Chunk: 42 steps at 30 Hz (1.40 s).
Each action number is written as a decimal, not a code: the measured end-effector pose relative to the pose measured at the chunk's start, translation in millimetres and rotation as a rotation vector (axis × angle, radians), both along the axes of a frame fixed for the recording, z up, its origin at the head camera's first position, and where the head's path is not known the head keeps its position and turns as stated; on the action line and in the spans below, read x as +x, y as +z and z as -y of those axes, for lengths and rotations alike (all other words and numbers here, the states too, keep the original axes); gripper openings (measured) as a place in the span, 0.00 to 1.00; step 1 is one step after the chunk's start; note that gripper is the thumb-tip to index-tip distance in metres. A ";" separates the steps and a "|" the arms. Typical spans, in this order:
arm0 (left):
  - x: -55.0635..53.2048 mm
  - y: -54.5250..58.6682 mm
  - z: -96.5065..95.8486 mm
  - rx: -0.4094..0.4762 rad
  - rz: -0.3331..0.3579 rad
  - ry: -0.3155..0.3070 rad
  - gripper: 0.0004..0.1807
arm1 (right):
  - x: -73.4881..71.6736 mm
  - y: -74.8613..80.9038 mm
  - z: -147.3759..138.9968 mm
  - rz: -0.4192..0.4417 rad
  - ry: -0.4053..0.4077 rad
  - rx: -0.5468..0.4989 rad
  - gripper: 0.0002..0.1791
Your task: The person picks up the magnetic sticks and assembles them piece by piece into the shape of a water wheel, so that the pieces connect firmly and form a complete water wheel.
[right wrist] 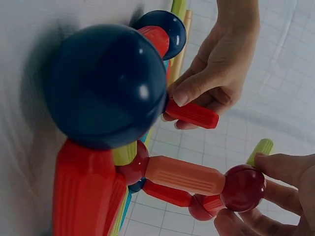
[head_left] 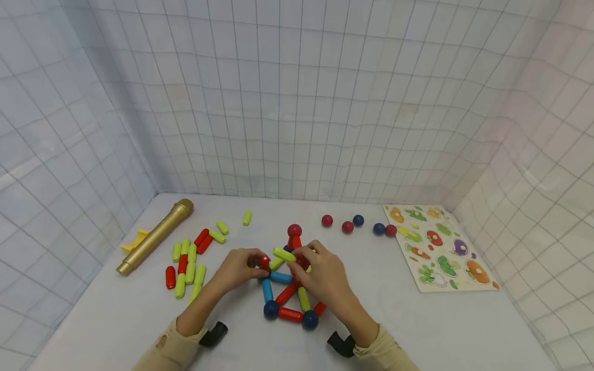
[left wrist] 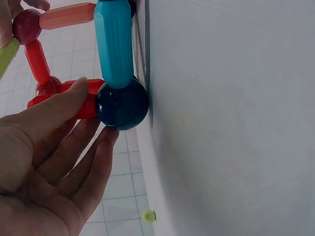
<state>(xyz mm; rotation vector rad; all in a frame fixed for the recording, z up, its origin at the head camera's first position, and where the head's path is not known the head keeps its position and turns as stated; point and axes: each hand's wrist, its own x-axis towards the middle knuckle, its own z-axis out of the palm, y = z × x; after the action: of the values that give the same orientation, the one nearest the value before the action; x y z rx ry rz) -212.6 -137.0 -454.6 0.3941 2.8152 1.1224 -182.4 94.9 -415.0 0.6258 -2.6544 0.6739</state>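
Observation:
In the middle of the table stands a frame of magnetic rods and balls. Its base has dark blue balls (head_left: 271, 309) joined by red rods (head_left: 290, 315), blue rods (head_left: 281, 277) and lime ones. At its left side my left hand (head_left: 238, 268) pinches an upright red rod (right wrist: 194, 113) whose lower end meets a dark blue ball (left wrist: 123, 104). My right hand (head_left: 322, 270) has its fingers round a red ball (right wrist: 243, 188) atop an orange-red rod (right wrist: 184, 174). A lime rod (head_left: 284, 254) sticks out leftward from that ball, toward the left hand.
Loose lime and red rods (head_left: 191, 272) lie to the left, beside a gold microphone (head_left: 158, 234) and a yellow piece (head_left: 134, 242). Several red and blue balls (head_left: 347, 227) sit at the back right. A vegetable puzzle board (head_left: 441, 247) lies at the right.

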 end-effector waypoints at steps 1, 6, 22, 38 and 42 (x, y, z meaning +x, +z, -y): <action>0.0 1.2 0.9 -0.005 -0.003 0.000 0.14 | -0.3 0.8 0.7 -0.005 0.005 -0.003 0.17; 1.1 3.4 4.2 -0.008 -0.006 -0.005 0.14 | -10.3 7.8 -5.5 0.045 -0.017 -0.050 0.19; 6.4 -5.0 5.8 -0.005 0.040 0.017 0.12 | -161.3 -44.3 -53.4 0.392 -0.072 0.066 0.23; 4.1 -0.4 -4.4 -0.003 0.043 0.004 0.11 | -131.9 -10.6 -43.5 0.179 -0.005 -0.242 0.15; 3.7 0.9 -0.2 0.006 0.036 -0.001 0.11 | -102.0 21.7 -23.1 0.111 0.130 -0.343 0.15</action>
<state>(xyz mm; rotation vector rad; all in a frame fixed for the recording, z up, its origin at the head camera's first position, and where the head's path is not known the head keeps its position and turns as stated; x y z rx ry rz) -208.8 -136.8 -453.7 0.3714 2.7807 1.1263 -284.4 118.0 -393.2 0.6810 -2.5215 1.1999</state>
